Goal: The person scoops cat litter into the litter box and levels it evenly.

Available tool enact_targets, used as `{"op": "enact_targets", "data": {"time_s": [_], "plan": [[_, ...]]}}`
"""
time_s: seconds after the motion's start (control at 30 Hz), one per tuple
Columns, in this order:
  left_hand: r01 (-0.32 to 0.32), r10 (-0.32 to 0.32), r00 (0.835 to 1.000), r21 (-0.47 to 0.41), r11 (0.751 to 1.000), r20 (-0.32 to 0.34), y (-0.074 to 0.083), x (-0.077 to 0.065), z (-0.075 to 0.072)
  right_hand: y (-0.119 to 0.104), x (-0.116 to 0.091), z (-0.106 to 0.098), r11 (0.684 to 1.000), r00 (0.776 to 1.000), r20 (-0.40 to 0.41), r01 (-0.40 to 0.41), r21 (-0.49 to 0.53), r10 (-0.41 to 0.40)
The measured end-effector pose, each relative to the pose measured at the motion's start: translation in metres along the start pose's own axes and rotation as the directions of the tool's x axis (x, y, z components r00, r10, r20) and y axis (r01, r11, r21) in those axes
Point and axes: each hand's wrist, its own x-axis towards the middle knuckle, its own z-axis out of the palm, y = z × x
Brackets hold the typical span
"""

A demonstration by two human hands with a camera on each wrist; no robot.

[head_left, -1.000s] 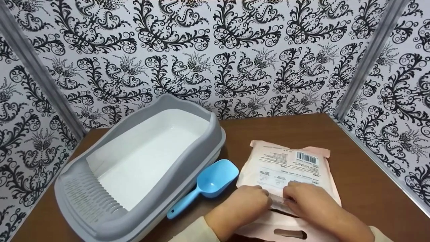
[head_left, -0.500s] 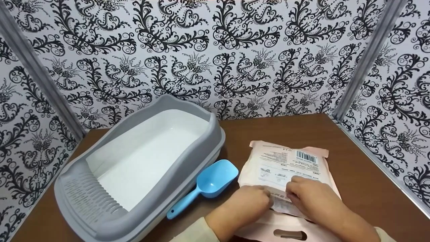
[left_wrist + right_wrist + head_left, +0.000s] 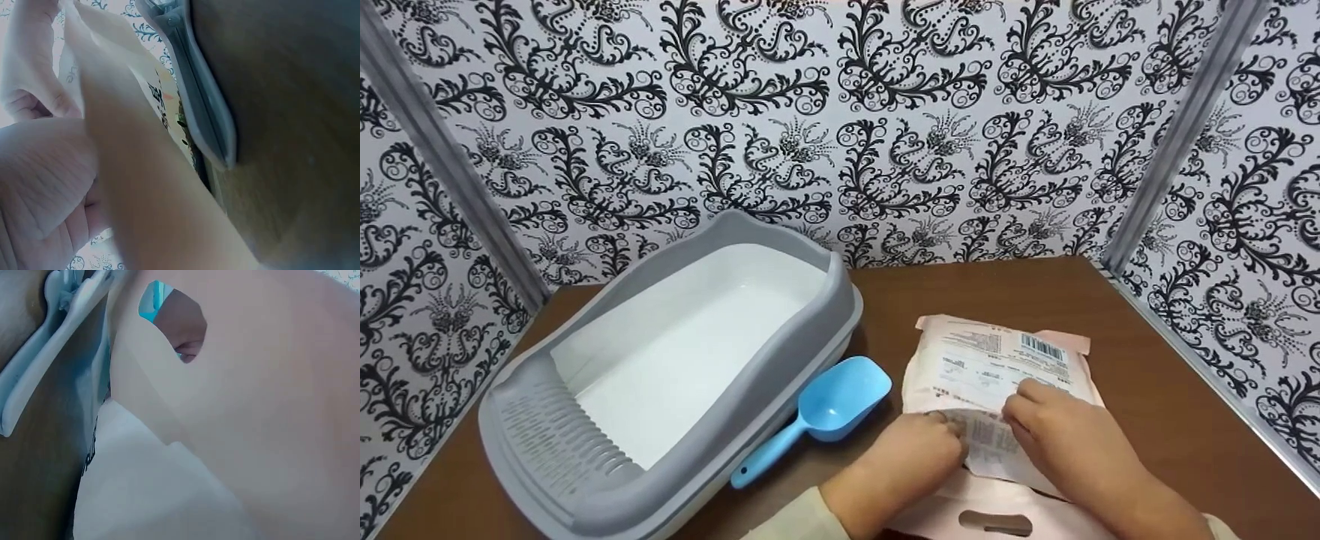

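A pale pink printed bag (image 3: 964,360) with a barcode lies on the brown table, its end with the cut-out handle slot toward me. My left hand (image 3: 911,454) grips the torn edge at the bag's left side, fingers curled. Farther right, my right hand (image 3: 1061,427) pinches the same upper layer between thumb and fingers. Between the hands a printed strip of the bag shows, with a dark gap below it. The left wrist view has the left hand (image 3: 45,180) beside the pink sheet (image 3: 146,174). In the right wrist view the sheet (image 3: 270,410) covers most of the right hand.
A grey and white litter box (image 3: 536,442) takes up the left side of the table (image 3: 975,281). Between it and the bag lies a blue scoop (image 3: 840,401), its handle toward me. Patterned panels (image 3: 780,127) stand at the back and both sides.
My right hand has moved up and slightly right, drawing the bag's upper layer with it. More of the printed strip shows between the hands. My left hand has stayed nearly in place.
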Motion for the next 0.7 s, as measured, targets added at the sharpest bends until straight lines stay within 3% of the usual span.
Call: {"op": "enact_targets", "data": {"time_s": [0.23, 0.37, 0.57, 0.7], "plan": [[0.024, -0.024, 1.000, -0.011, 1.000, 0.019, -0.002, -0.001, -0.002, 0.002, 0.005, 0.002, 0.998, 0.992, -0.107, 0.056, -0.040, -0.060], [0.027, -0.024, 0.997, -0.044, 0.999, 0.072, -0.003, 0.000, -0.002, 0.003, 0.008, 0.003, 0.995, 0.982, -0.169, 0.077, -0.064, -0.087], [0.055, -0.026, 0.986, -0.170, 0.984, 0.164, -0.005, 0.001, 0.001, -0.001, 0.014, 0.000, 0.990, 0.952, -0.273, 0.121, -0.067, -0.135], [0.047, -0.026, 0.992, -0.162, 0.986, 0.125, -0.008, 0.001, 0.004, -0.006, 0.017, -0.004, 0.986, 0.923, -0.346, 0.149, -0.076, -0.166]]}}
